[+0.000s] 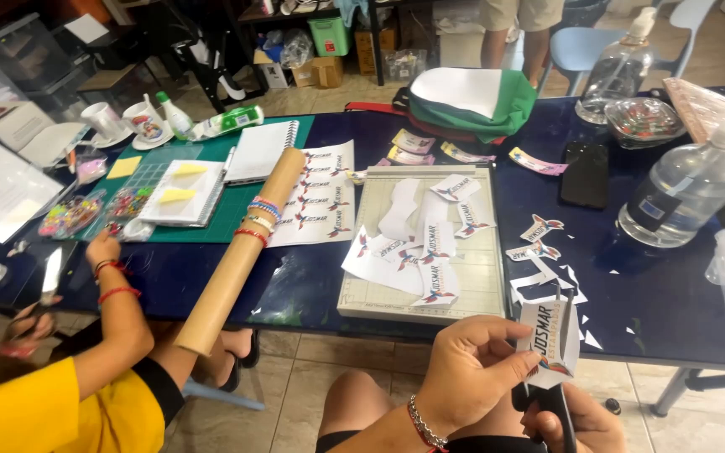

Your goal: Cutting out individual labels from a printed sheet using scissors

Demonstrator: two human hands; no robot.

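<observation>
The left hand [472, 369] pinches a printed paper sticker [551, 340] closed between thumb and fingers, keeping it taut at the near table edge [362, 323], while the right hand [576, 424] grips black scissors [551, 394] closed around the handles, blades cutting up into it.

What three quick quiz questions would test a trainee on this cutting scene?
1. True or false: the left hand pinches a printed paper cutout.
2. What tool does the right hand hold? A) black-handled scissors B) glue stick C) pen
3. What long thing leans off the table edge beside the person in yellow, with bracelets around it?

Key: 1 true. 2 A. 3 the cardboard tube.
</observation>
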